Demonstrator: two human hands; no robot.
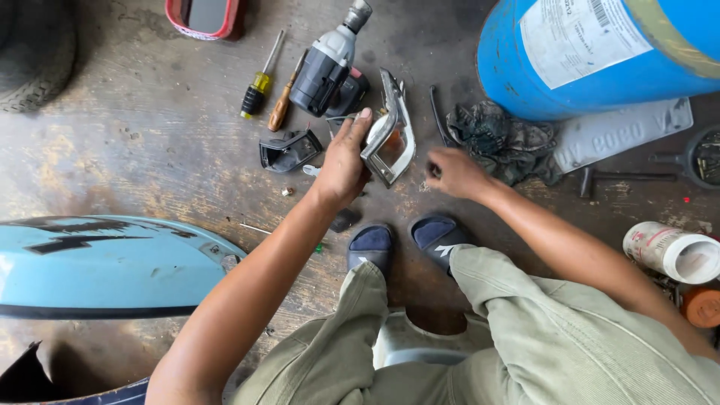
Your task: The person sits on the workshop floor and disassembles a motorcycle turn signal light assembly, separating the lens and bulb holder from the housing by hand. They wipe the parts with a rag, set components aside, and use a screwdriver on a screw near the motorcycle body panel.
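Stained concrete floor (150,150) carries the work, and the person sits low over it. Left hand (343,166) has its grip clamped on a chrome lamp housing (390,135), lifted just above the floor. Right hand (454,172) is pinched together on something too small to tell. I judge disassembly partly done: a black bracket (289,150), two screwdrivers (259,86) and a power driver (326,67) lie near.

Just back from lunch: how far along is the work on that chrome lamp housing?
Done: a black part lies off on the floor. In hand: left hand holds the chrome housing; right hand picks at something small. Left: drill and screwdrivers lie unused.
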